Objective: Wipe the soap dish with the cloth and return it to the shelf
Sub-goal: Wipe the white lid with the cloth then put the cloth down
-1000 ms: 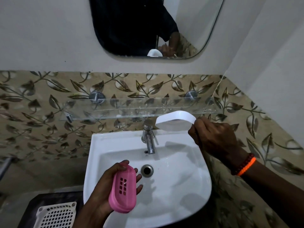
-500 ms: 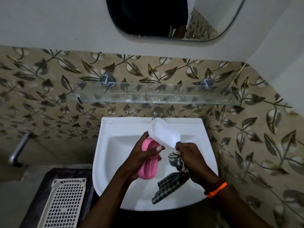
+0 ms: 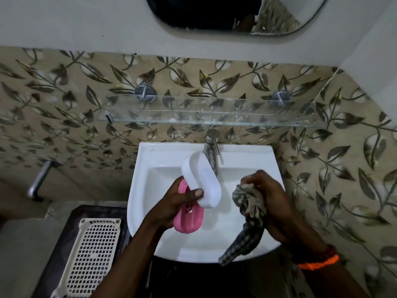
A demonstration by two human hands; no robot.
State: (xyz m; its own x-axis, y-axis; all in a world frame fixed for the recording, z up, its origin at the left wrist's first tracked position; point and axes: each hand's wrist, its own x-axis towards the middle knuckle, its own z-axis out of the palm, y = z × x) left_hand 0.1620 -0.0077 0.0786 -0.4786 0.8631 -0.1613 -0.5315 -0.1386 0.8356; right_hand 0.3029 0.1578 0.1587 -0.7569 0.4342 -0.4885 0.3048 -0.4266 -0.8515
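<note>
Over the white sink [image 3: 247, 160], my left hand [image 3: 171, 203] grips both parts of the soap dish: the pink slotted tray [image 3: 189, 220] underneath and the white oval shell [image 3: 202, 179] on top, with the thumb pressed on the shell. My right hand [image 3: 266, 196] holds a bunched grey checked cloth [image 3: 249, 214] just right of the dish, apart from it; the cloth's tail hangs down past the sink's front rim. The glass shelf [image 3: 214, 116] on the tiled wall above the tap carries nothing.
A chrome tap [image 3: 211, 151] stands just behind the white shell. A white perforated plastic tray [image 3: 92, 257] lies on a dark surface at lower left. A metal pipe [image 3: 39, 179] sticks out of the left wall. A mirror [image 3: 225, 14] hangs above.
The white shell passed from my right hand into my left hand, which now holds it with the pink tray. My right hand took up the checked cloth and drew slightly right.
</note>
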